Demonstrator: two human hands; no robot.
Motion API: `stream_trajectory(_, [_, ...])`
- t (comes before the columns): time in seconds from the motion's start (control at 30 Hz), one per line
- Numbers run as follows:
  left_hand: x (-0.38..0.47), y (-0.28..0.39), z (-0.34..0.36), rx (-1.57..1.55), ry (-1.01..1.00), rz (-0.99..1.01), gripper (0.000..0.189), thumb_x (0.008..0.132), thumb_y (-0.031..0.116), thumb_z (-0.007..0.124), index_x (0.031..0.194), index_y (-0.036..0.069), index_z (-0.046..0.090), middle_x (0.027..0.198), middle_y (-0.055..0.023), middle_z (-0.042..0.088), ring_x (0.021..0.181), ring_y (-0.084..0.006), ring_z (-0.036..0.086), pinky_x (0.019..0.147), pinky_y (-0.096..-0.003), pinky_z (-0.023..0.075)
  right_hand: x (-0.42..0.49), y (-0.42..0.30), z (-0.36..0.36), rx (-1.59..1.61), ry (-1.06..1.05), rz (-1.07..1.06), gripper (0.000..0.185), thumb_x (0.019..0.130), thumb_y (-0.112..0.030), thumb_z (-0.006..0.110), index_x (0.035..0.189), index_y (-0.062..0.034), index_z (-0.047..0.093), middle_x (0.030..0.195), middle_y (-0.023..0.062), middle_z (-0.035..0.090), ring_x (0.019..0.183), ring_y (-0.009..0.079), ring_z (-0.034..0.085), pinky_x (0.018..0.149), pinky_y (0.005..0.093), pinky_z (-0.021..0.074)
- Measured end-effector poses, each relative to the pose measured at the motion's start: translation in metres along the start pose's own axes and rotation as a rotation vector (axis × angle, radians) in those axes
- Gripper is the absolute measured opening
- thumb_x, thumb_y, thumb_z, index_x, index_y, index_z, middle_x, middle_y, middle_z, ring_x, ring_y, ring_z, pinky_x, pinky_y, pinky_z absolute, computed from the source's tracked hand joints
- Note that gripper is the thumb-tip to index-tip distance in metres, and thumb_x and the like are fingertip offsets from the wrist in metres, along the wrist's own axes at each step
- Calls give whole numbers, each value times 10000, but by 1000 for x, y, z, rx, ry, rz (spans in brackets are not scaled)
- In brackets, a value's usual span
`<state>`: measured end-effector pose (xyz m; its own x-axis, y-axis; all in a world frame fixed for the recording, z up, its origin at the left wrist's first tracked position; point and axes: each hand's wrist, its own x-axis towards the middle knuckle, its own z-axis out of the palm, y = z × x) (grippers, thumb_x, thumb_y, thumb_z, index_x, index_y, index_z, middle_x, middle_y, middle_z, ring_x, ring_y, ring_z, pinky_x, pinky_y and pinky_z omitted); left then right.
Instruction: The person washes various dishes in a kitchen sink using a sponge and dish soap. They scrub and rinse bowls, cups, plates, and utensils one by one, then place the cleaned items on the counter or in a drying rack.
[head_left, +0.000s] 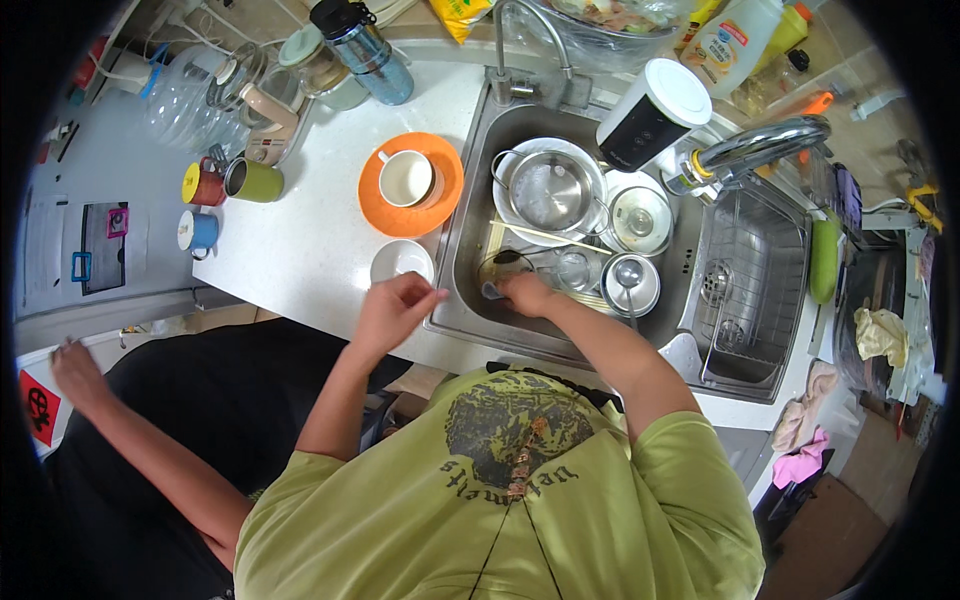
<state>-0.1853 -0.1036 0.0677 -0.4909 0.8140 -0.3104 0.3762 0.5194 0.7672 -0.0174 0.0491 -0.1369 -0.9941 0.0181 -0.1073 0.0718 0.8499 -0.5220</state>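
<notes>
My left hand (391, 311) is above the counter's front edge, loosely curled, with nothing visible in it. Just behind it stands a white bowl (401, 260). My right hand (527, 293) reaches into the left sink basin (466, 225), fingers around a small greyish translucent object (491, 290) whose kind I cannot tell. Beside that hand are a dark strainer (508, 259), a clear glass (574, 270) and pale chopsticks (551, 237). Farther back, a steel pot (551, 191) sits in a large white bowl (517, 154). A spoon (628, 274) rests in a small bowl to the right.
An orange plate (382, 215) holding a white cup (406, 178) stands left of the sink. A chrome faucet (765, 146) arches over the right basin, which holds a wire rack (757, 262). Another person's arm (150, 442) shows at the left. A green cucumber-like vegetable (824, 261) lies at right.
</notes>
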Motion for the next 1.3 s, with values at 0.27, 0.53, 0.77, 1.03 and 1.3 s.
stream_trajectory(0.27, [38, 17, 103, -928, -39, -95, 313, 874, 231, 566, 1121, 56, 485, 1115, -35, 517, 1026, -116, 501, 824, -278, 441, -40, -23, -123, 1684, 708, 632, 384, 839, -366, 602, 975, -7, 590, 865, 42, 619, 786, 99, 566, 718, 262, 461])
stream_trajectory(0.53, [150, 49, 145, -1382, -98, -285, 351, 854, 387, 567, 1018, 78, 539, 924, -8, 591, 835, -121, 577, 723, -282, 481, -1, 35, -148, 1324, 1251, 914, 415, 886, -380, 519, 897, 32, 561, 830, 78, 588, 726, 156, 500, 671, 290, 412])
stream_trajectory(0.77, [181, 57, 156, -1021, 233, -286, 379, 822, 391, 616, 623, 109, 459, 492, 37, 398, 391, -73, 356, 351, -231, 284, -24, 23, -139, 589, 1329, 389, 301, 852, -219, 559, 811, 79, 543, 831, 78, 537, 839, 189, 510, 732, 316, 392])
stream_trajectory(1.03, [165, 68, 172, -884, 114, -188, 389, 894, 352, 525, 598, 100, 490, 478, 37, 411, 359, -61, 345, 330, -235, 256, -3, 38, -152, 321, 1175, 642, 145, 761, -89, 575, 885, -44, 516, 826, 106, 481, 833, 266, 469, 773, 367, 362])
stream_trajectory(1.3, [171, 60, 164, -1000, 192, -179, 394, 882, 353, 538, 584, 111, 452, 494, 42, 405, 371, -56, 339, 334, -235, 245, 3, 26, -142, 597, 989, 468, 237, 810, -93, 509, 1036, -23, 517, 1071, 121, 563, 1002, 261, 536, 852, 330, 415])
